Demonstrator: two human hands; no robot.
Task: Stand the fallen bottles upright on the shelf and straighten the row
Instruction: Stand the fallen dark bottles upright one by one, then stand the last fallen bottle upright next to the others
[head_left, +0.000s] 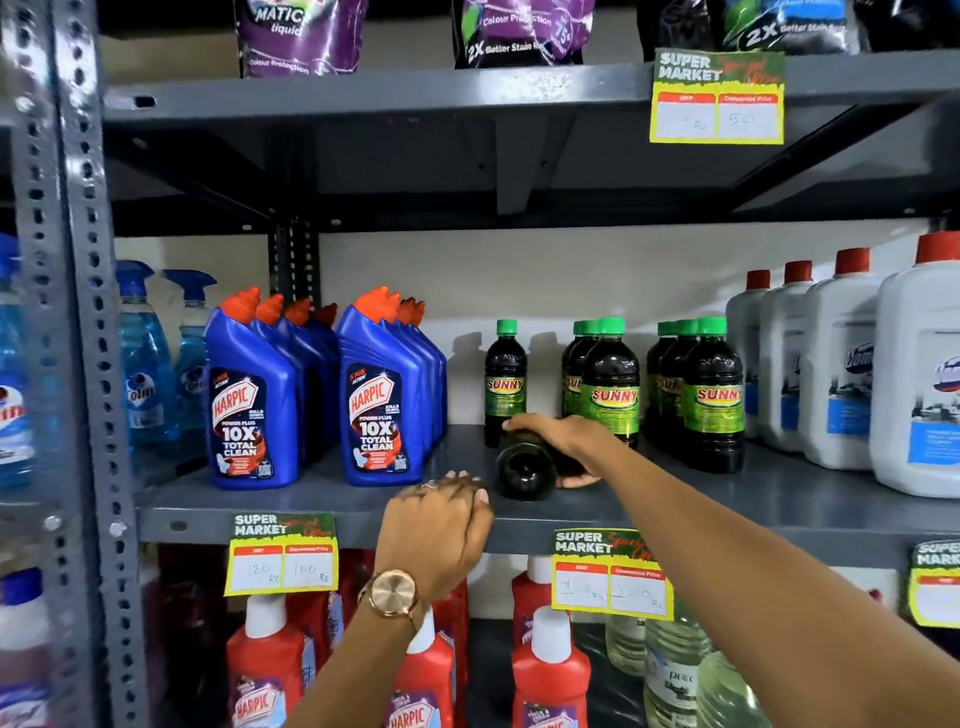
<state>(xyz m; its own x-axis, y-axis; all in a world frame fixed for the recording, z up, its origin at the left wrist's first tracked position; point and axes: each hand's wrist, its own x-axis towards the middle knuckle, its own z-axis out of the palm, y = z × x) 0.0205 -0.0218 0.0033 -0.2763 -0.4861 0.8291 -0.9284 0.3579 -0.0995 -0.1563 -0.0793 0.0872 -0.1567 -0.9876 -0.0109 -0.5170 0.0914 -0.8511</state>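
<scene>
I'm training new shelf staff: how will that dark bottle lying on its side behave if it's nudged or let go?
The fallen bottle looks round-bodied, with its circular base facing the camera, so it would probably roll if released; the right hand wrapped over it likely prevents that. It appears full of dark liquid, so probably fairly heavy for its size. Its smooth, glossy surface might be slippery.

grey shelf (322, 499) — Harpic bottles (252, 415) | Sunny bottles (714, 400) upright — one fallen bottle (524, 470)
</scene>
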